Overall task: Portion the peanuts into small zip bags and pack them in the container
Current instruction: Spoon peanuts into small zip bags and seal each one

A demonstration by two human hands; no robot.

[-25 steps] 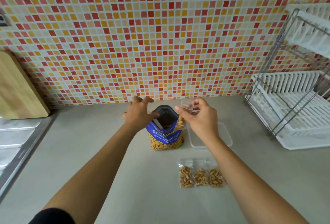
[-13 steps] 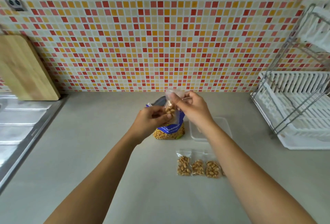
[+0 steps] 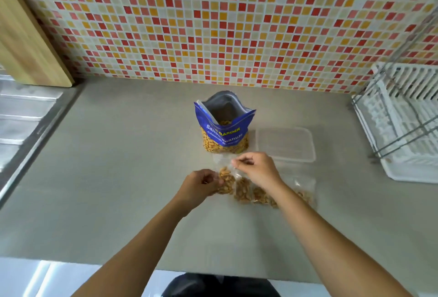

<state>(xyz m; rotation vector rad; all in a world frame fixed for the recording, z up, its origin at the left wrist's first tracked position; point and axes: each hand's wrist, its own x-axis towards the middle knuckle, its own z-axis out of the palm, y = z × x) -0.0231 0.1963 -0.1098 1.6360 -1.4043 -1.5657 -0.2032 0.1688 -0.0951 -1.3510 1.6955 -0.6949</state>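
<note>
A blue peanut bag [image 3: 224,126] stands open on the grey counter. Just right of it lies a clear plastic container [image 3: 285,144], with nothing in it. In front of the bag, my left hand [image 3: 201,184] and my right hand [image 3: 257,170] both pinch a small zip bag of peanuts [image 3: 226,178], low over the counter. My right fingers hold its clear top edge, my left its lower side. A row of filled small zip bags [image 3: 246,192] lies on the counter under my hands, partly hidden by my right wrist.
A white dish rack [image 3: 403,121] with a wire frame stands at the right. A wooden cutting board [image 3: 26,45] leans on the tiled wall at the left, above a steel sink drainer [image 3: 21,116]. The counter's front edge runs near my body.
Both hands brought the small zip bag down from above the peanut bag towards me, to just over the row of filled bags. The view tilted downward.
</note>
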